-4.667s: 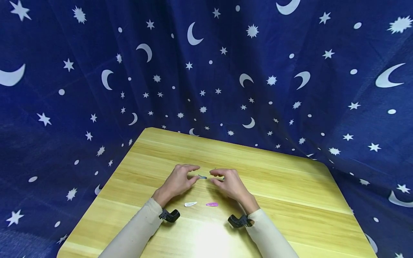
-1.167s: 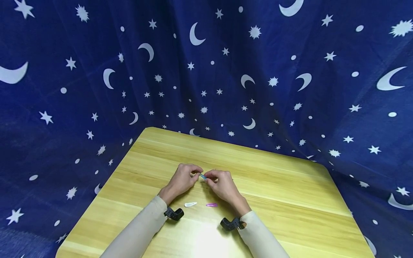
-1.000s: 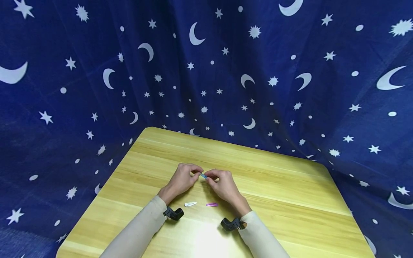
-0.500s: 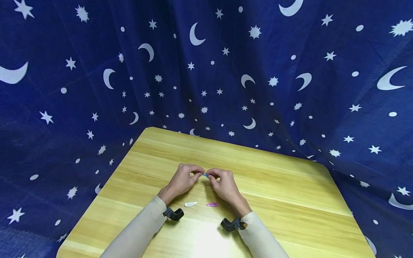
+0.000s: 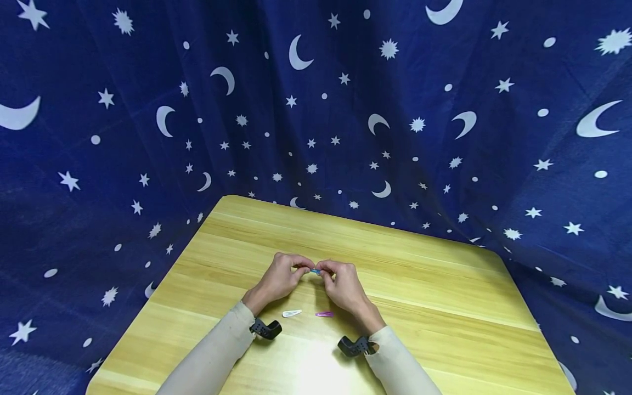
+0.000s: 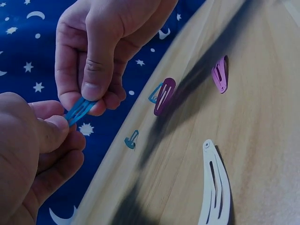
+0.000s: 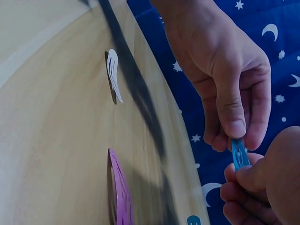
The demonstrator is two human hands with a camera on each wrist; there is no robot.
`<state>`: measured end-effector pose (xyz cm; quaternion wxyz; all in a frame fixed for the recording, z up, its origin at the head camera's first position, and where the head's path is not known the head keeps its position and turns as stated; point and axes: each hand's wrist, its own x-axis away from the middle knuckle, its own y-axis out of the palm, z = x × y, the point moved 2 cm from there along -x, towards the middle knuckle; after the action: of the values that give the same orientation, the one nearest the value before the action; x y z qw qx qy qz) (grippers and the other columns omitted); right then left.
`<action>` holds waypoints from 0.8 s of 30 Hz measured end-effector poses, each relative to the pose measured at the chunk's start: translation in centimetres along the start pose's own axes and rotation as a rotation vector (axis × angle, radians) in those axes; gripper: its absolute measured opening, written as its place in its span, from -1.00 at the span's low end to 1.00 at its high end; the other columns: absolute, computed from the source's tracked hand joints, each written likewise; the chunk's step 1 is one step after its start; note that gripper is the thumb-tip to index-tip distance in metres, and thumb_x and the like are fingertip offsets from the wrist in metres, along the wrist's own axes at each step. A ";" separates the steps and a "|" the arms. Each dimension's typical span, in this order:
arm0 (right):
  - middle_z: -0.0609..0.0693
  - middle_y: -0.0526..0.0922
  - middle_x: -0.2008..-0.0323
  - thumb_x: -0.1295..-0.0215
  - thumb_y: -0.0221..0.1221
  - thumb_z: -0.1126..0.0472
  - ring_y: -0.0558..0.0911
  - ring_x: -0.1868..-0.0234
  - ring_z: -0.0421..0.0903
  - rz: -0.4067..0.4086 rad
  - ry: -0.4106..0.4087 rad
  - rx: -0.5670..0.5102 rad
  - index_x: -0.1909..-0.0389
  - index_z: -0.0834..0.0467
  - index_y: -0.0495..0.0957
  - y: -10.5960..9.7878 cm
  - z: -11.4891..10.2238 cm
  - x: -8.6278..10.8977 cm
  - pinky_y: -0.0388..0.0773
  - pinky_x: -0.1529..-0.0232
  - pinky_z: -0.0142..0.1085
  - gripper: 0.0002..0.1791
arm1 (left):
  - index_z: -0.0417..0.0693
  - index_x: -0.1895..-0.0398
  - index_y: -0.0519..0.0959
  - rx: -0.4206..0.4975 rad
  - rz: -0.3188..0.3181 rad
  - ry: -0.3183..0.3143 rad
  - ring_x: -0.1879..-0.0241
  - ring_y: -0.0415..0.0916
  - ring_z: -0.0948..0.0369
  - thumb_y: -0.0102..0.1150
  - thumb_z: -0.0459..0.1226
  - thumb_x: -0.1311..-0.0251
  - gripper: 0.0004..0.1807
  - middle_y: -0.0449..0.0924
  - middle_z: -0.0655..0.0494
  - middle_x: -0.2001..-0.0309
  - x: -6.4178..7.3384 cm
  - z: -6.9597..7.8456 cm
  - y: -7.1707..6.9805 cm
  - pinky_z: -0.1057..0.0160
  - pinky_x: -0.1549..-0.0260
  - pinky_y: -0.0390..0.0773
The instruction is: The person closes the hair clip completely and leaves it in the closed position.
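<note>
1. Head: we see the left hand (image 5: 279, 277) and right hand (image 5: 344, 281) pinching a blue clip (image 5: 315, 271) between them; a white clip (image 5: 291, 313) and pink clip (image 5: 324, 314) lie nearer us than the fingers.
2. Left wrist: apart from the fingers, we spot a purple clip (image 6: 164, 96) and two teal clips (image 6: 130, 143).
3. Right wrist: we find the blue clip spanning both hands' fingertips.

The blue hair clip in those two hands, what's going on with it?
A person's left hand and right hand pinch opposite ends of a blue hair clip, off the wooden table. A white clip and a pink clip lie apart, nearer the person. The left wrist view also shows a purple clip and two more bluish clips on the table.
</note>
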<state>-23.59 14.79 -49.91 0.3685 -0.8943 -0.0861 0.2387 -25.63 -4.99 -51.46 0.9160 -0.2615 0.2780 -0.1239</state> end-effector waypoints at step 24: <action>-0.09 0.85 0.30 -0.44 0.37 0.42 0.69 0.31 -0.28 0.008 0.027 -0.045 0.19 0.10 0.82 -0.1 -0.5 0.0 0.61 0.30 -0.44 -0.84 | -0.08 0.12 0.86 0.002 0.005 -0.024 0.05 0.85 0.17 0.42 -0.45 -0.39 -0.85 0.90 0.08 0.11 0.0 0.0 -0.6 0.18 -0.02 0.81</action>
<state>-23.32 14.53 -49.57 0.3484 -0.9059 -0.0827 0.2260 -25.66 -5.54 -51.18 0.9198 -0.2615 0.2675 -0.1185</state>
